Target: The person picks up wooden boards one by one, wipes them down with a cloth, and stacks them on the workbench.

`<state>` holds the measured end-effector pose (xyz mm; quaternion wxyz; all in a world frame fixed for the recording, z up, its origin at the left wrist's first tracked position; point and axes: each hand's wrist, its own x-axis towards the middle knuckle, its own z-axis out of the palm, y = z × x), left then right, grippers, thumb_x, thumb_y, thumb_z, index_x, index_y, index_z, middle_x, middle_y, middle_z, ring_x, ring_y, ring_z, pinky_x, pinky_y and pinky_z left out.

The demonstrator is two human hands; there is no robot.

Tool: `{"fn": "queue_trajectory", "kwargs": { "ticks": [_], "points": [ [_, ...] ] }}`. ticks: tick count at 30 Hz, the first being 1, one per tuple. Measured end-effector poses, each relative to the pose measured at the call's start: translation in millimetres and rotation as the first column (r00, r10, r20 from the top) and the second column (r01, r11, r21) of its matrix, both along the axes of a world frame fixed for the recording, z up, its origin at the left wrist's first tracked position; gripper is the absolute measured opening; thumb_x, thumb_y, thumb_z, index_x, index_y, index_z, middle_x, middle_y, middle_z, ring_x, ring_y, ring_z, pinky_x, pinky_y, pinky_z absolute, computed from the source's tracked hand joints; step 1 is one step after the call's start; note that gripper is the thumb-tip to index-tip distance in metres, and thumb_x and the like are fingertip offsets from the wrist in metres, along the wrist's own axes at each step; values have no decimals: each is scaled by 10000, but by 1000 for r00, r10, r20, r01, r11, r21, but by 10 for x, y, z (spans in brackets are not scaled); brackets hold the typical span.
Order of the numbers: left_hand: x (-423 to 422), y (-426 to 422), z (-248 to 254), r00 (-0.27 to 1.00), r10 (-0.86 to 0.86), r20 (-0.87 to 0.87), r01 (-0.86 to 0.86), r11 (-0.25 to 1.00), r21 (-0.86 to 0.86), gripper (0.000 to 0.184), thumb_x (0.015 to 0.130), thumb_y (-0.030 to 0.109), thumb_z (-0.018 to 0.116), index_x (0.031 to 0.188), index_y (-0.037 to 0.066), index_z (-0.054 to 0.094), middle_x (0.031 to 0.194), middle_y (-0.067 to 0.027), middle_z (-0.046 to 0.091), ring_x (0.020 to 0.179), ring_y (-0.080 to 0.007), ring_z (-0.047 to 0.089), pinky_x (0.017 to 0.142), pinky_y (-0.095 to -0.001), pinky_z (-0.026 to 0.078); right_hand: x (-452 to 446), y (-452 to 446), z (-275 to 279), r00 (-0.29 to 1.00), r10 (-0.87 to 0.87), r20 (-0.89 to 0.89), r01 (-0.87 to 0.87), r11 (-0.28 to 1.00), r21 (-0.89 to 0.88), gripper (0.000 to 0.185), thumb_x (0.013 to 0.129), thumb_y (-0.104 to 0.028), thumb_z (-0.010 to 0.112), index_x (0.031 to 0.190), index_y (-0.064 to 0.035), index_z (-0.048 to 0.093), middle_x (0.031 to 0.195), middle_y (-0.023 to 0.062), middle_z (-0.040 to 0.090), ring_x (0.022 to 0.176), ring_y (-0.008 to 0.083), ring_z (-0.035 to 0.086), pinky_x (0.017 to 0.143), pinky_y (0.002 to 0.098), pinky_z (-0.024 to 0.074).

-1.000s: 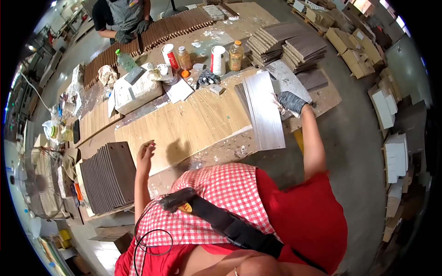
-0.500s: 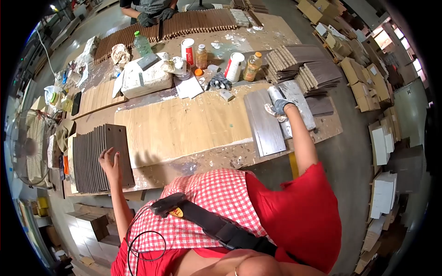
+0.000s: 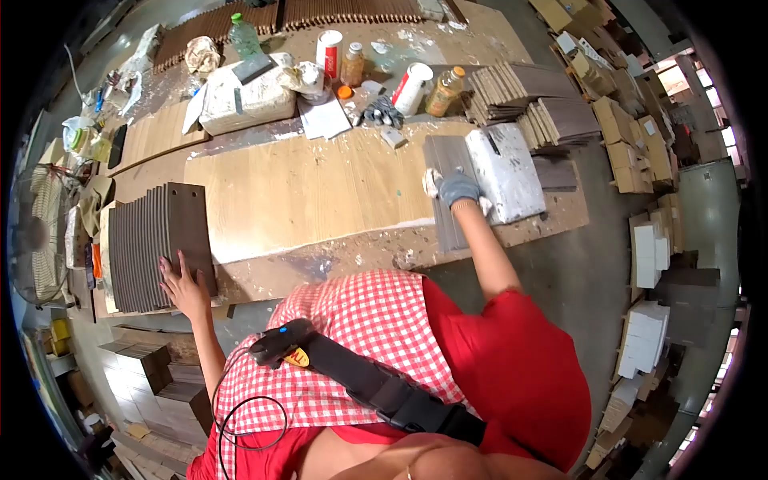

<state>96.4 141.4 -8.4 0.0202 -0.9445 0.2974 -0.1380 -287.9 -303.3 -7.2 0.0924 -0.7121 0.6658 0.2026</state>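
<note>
My right hand (image 3: 459, 189), in a grey glove, is closed on a crumpled whitish cloth (image 3: 432, 182) and lies on a grey wood-grain board (image 3: 450, 228). Cloth shows on both sides of the glove. Directly right of the board is a white, stained block (image 3: 506, 178). My left hand (image 3: 188, 292) is bare, its fingers spread against the near face of a row of dark brown boards (image 3: 160, 248) standing on edge at the table's left. Between the two hands lies a pale wood-grain panel (image 3: 312, 188).
Behind the panel stand a wrapped white bundle (image 3: 248, 104), a white-and-red canister (image 3: 413, 90), an amber bottle (image 3: 445, 92) and a loose grey glove (image 3: 382, 113). Stacked boards (image 3: 556, 120) occupy the right back. A fan (image 3: 40, 232) is at far left.
My right hand has moved left with the cloth, from beside the white block onto the grey board. My left hand now rests lower on the upright boards. The view has shifted, cutting off most of the co-worker.
</note>
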Motion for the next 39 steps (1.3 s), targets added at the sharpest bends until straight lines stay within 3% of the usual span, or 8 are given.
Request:
{"fn": "queue_trajectory", "kwargs": {
  "ticks": [23, 25, 26, 29, 30, 32, 37, 39],
  "points": [
    [-176, -28, 298, 968, -148, -204, 119, 982, -147, 531, 736, 38, 575, 1260, 88, 504, 1469, -153, 204, 1372, -322, 129, 1099, -498, 106, -320, -265, -429, 935, 301, 187, -325, 938, 117, 333, 792, -351, 593, 916, -52, 669, 865, 178, 664, 848, 312, 637, 727, 416, 492],
    [-205, -41, 324, 957, -163, -242, 116, 974, -196, 597, 735, -17, 532, 1315, 92, 439, 1463, -154, 216, 1355, -328, 186, 1096, -477, 154, -408, -408, -471, 703, -255, 664, 70, 954, 292, 181, 766, -230, 668, 749, -61, 603, 690, 107, 598, 718, 182, 589, 652, 322, 478],
    [-248, -77, 401, 948, -164, -274, 93, 963, -254, 670, 734, -65, 494, 1368, 98, 352, 1450, -159, 235, 1329, -330, 246, 1079, -429, 236, -386, -469, -486, 707, -228, 669, 39, 958, 285, 181, 766, -230, 668, 749, -61, 603, 690, 107, 598, 718, 182, 589, 652, 322, 478],
    [-346, -130, 555, 906, -128, -402, -85, 878, -471, 683, 776, -66, 491, 1400, 114, 279, 1385, -164, 352, 1285, -343, 319, 1014, -389, 335, -319, -462, -504, -98, 308, 946, 415, 877, -243, 209, 832, -187, 616, 810, -23, 488, 747, 80, 499, 696, 131, 497, 608, 300, 439],
    [-319, -83, 477, 910, -114, -398, -96, 877, -472, 683, 776, -66, 491, 1400, 114, 279, 1385, -164, 352, 1285, -343, 319, 1014, -389, 335, -413, -337, -418, 483, 387, 786, 389, 709, -588, 225, 836, -192, 597, 903, -12, 481, 825, 111, 549, 738, 208, 538, 689, 333, 454],
    [-215, -28, 248, 952, -126, -279, -55, 827, -560, 467, 829, 26, 528, 1285, 66, 431, 1197, -213, 515, 1127, -381, 469, 886, -423, 411, -466, -80, -460, 822, 408, 396, 71, 618, -783, 301, 819, -204, 576, 1044, -18, 502, 1041, 200, 547, 971, 336, 522, 854, 400, 410],
    [-189, -44, 206, 920, -67, -387, -155, 844, -514, 230, 893, 189, 519, 868, -39, 523, 773, -259, 554, 764, -450, 516, 629, -479, 395, -470, 336, -526, 889, 457, 11, -272, 548, -791, 455, 813, -329, 555, 1215, -123, 498, 1311, 169, 419, 1247, 297, 355, 1013, 480, 258],
    [-178, -47, 178, 931, -42, -362, -177, 817, -549, 244, 898, 205, 519, 867, -37, 513, 777, -256, 543, 751, -450, 509, 621, -470, 394, -482, 396, -474, 968, 193, 161, -81, 846, -526, 550, 783, -444, 544, 1289, -241, 467, 1390, 150, 338, 1345, 274, 201, 1065, 502, 96]
  ]
}}
